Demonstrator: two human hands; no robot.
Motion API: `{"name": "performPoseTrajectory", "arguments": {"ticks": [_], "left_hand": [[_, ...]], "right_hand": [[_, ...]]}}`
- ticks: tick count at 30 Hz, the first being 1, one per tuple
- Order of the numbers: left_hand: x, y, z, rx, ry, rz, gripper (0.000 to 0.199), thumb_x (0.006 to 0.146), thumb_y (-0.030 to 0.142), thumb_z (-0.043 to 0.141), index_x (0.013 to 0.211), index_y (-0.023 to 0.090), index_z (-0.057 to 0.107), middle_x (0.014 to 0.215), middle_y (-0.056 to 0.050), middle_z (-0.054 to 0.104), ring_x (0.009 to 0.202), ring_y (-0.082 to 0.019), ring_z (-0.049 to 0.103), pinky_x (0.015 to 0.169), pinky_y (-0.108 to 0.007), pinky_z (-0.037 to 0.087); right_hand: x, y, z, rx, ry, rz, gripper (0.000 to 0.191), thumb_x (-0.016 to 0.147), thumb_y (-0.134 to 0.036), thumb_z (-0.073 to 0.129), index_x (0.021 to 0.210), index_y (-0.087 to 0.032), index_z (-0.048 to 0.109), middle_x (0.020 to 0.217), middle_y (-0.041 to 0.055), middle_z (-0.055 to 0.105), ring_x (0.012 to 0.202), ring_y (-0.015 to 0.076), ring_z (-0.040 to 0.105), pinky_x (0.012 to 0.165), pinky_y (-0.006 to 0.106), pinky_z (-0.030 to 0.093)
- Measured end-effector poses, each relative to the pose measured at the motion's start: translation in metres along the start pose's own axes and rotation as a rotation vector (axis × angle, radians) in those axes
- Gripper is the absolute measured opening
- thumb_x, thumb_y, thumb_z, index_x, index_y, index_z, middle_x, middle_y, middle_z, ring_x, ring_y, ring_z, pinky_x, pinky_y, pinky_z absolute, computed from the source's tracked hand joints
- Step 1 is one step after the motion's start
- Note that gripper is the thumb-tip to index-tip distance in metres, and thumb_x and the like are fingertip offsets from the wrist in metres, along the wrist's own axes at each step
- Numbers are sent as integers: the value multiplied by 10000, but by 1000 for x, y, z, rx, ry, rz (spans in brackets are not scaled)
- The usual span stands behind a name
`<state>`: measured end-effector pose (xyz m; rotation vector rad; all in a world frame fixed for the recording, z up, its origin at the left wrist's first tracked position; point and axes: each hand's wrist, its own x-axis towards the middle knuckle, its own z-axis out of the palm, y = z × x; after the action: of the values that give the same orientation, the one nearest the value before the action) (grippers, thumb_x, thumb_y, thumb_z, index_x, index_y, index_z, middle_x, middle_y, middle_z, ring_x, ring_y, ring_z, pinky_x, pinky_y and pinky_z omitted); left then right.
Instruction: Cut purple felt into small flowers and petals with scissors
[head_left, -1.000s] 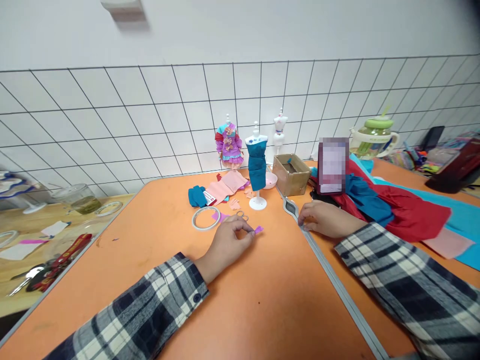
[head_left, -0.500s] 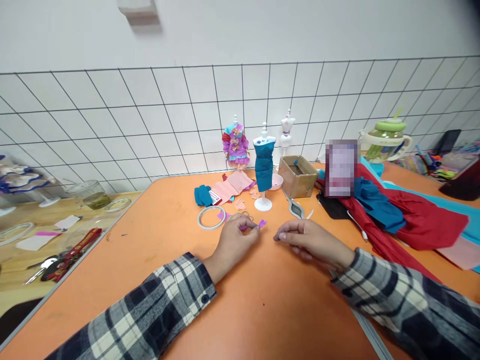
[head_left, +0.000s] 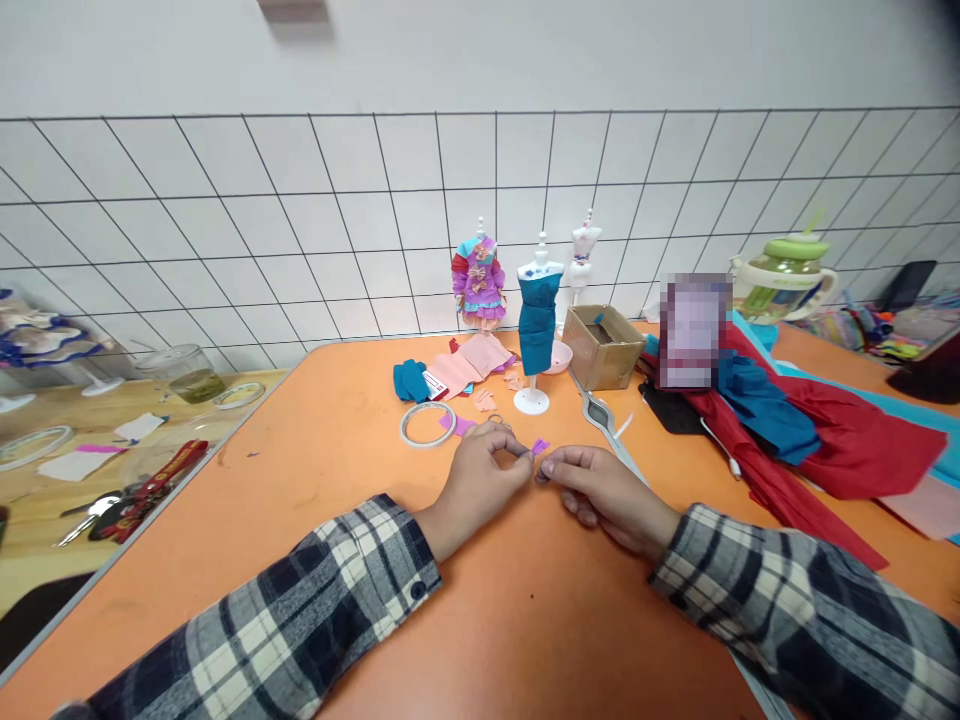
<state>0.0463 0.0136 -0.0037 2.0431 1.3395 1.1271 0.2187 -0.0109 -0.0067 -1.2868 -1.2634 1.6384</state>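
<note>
L hand (head_left: 487, 475) had its fingers closed on a small purple cloth (head_left: 540, 446) just above the table (head_left: 337, 430), pinching one end so the rest poked out past the fingertips, prob. to leave that bit free & visible. R hand (head_left: 611, 490) was right beside it, thumb & index drawn close together at the cloth's near side; couldn't tell if they gripped anything thin. Both wrists were low, prob. for steadiness w/ such a tiny pc.

Small scissors (head_left: 496, 419) lay just beyond L hand, partly hidden, w/ the tape roll (head_left: 403, 428) to their left, prob. there for easy reach. The dress form in teal cloth (head_left: 537, 320) stood upright on its round base behind the hands, prob. so its front could be seen. Pink cloth (head_left: 484, 355) lay to its left, the open box (head_left: 611, 350) to its right. Phone (head_left: 694, 340) was propped upright, prob. for hands-free viewing.
</note>
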Motion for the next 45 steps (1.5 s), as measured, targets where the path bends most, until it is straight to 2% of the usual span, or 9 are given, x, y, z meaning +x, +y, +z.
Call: {"name": "performPoseTrajectory", "arguments": {"ticks": [10,17,20,24,29,34,37,42,45], "left_hand": [[-3,5,0,21,-2,49,112,723,153,659,619,188,636,752,-5,630,801,-172,593,776,-332,476],[-4,3,-5,-36,-64,94,105,768,158,659,666,185,661,799,-14,633,839,-172,595,810,-337,473],[-4,2,-7,-37,-87,105,79,784,172,665,712,192,688,839,-25,641,897,-189,595,857,-365,464],[-4,0,-8,-32,-84,112,70,788,166,663,732,194,694,854,-30,639,887,-190,592,834,-359,462],[-3,-1,-9,-156,-142,141,74,808,203,654,761,189,709,871,-43,624,916,-195,584,861,-355,441],[-1,-2,-8,-382,-194,90,134,824,248,638,732,158,676,810,-43,604,815,-172,575,786,-311,446],[-1,-3,-8,-432,-204,73,143,819,256,643,723,151,662,781,-35,593,783,-163,561,757,-294,434],[-1,-3,-8,-479,-253,13,163,804,279,653,712,143,654,788,-40,596,784,-167,550,742,-287,422],[-1,-3,-8,-528,-292,-25,202,818,318,644,714,145,649,782,-33,596,777,-160,545,739,-278,415]], "right_hand": [[3,1,5,-29,60,-33,356,759,-518,639,791,-167,590,461,-68,479,359,57,367,332,167,255],[2,0,5,-38,68,-46,332,765,-494,626,762,-166,572,457,-63,495,350,55,386,332,162,289],[1,2,5,-8,70,-58,338,743,-495,658,768,-173,561,463,-71,497,358,60,409,348,168,334],[1,3,5,29,94,-71,372,709,-504,701,718,-175,528,467,-74,485,401,61,433,389,172,400],[-2,2,5,119,45,-45,394,674,-504,738,726,-170,534,488,-75,487,432,55,428,418,174,438],[-5,-1,7,59,103,-130,439,668,-556,731,691,-174,515,485,-73,474,430,68,457,419,199,457],[-5,-1,8,19,143,-156,443,659,-557,738,683,-170,522,507,-73,460,435,70,467,427,210,469],[-2,4,5,167,45,-123,397,659,-475,777,694,-165,531,629,-50,481,545,64,442,460,184,493],[-3,5,5,194,7,-100,376,673,-458,778,725,-165,549,630,-51,467,546,63,423,456,182,498]]}}
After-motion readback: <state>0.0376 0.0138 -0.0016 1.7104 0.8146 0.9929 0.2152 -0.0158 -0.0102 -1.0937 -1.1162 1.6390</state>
